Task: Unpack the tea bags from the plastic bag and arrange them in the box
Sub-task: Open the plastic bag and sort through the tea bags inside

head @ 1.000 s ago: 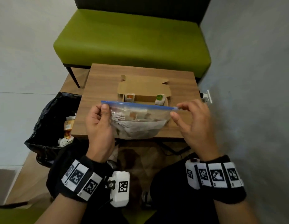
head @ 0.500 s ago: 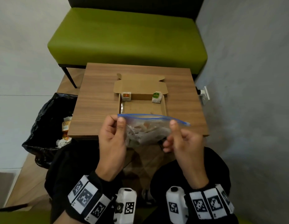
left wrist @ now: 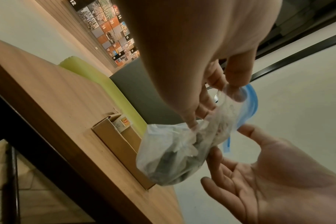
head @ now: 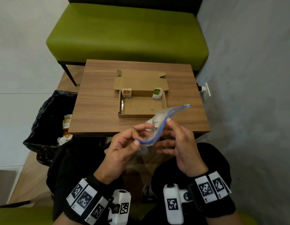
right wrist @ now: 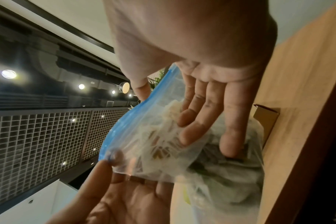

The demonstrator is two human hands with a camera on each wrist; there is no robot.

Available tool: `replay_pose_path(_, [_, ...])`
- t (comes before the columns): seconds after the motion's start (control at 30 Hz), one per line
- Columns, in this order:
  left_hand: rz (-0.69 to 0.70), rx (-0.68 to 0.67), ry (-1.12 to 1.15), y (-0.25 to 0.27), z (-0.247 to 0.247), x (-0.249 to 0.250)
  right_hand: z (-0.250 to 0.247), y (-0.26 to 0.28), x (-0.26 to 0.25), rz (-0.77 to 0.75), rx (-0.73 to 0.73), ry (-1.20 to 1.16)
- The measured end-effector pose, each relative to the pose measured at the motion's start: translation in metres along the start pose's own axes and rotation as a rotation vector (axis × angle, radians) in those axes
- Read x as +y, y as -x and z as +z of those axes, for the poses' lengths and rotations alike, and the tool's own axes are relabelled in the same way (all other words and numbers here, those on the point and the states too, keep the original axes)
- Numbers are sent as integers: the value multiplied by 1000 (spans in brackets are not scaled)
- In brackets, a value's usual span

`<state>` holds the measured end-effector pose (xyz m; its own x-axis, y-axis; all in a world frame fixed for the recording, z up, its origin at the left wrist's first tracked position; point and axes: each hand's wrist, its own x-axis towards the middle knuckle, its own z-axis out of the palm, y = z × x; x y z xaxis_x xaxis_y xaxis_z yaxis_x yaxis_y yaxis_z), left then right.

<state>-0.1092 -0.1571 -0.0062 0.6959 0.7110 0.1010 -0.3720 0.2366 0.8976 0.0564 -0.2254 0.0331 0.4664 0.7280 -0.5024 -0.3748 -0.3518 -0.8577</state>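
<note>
I hold a clear plastic bag (head: 154,122) with a blue zip strip above my lap, just in front of the table's near edge; it holds crumpled tea bags. My left hand (head: 143,134) pinches the zip's near end between thumb and forefinger. My right hand (head: 165,133) lies against the bag's right side with straight, spread fingers, forefinger on the zip. In the right wrist view those fingers (right wrist: 199,115) lie flat on the bag (right wrist: 163,144). The open cardboard box (head: 141,115) sits mid-table, with an orange-tagged tea bag (head: 126,93) and a green-tagged tea bag (head: 157,94) against its far wall.
The small wooden table (head: 95,101) stands before a green bench (head: 128,31). A black bin bag (head: 48,120) with rubbish sits at the table's left. A grey wall with a socket (head: 206,91) runs close along the right.
The bag came down from over the box toward my lap and its zip turned from level to slanted. My right hand let go of its pinch and spread its fingers.
</note>
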Motion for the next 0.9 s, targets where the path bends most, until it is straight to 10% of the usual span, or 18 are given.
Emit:
replay_pose_path(0.23, [-227, 53, 114, -10, 7, -1, 2, 1, 21, -256, -36, 193])
replay_pose_path(0.4, [-378, 209, -375, -25, 21, -2, -5, 3, 34, -529, -41, 826])
replay_pose_path(0.6, [-358, 251, -574, -26, 18, -7, -8, 0, 34, -524, -53, 984])
replay_pose_path(0.9, [-387, 338, -294, -21, -5, 2, -26, -11, 37, -329, -120, 385])
